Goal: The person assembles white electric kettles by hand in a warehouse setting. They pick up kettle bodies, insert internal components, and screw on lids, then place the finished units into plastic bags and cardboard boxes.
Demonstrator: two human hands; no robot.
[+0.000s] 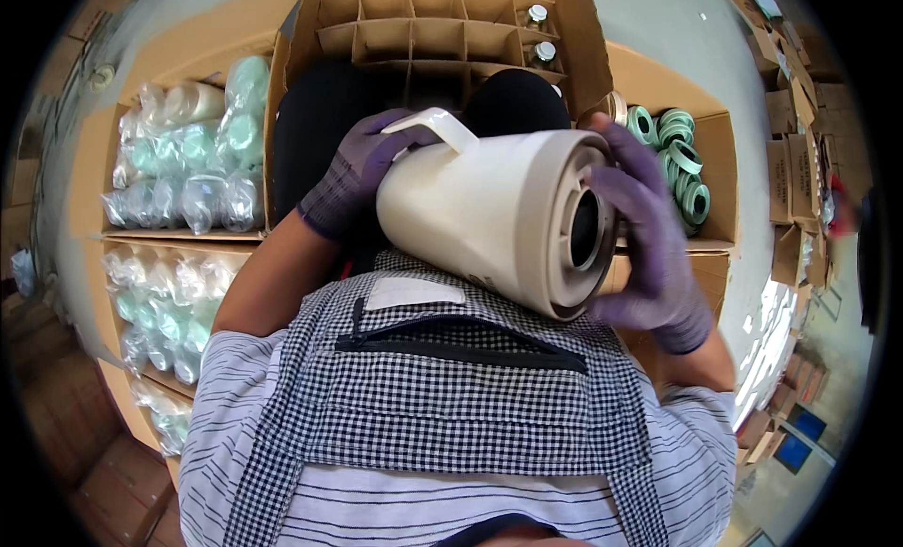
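A cream plastic jug (470, 204), like a thermos jug, lies sideways above my lap, its handle (435, 124) upward and its wide bottom facing right. My left hand (362, 166), in a purple knitted glove, is closed around the narrow end beside the handle. At the wide end, a beige base ring (555, 265) surrounds a dark round opening (584, 229). My right hand (654, 237), in a matching glove, curls over this ring, fingers at the upper rim and thumb side at the lower rim. It is slightly blurred.
Ahead stands a divided carton (423, 39) with a few white-capped bottles (543, 53) at its right. Cartons on the left hold plastic-wrapped pale green and white pieces (198, 147). A carton at right contains green rings (685, 157) and beige ones. More cartons (790, 180) line the far right.
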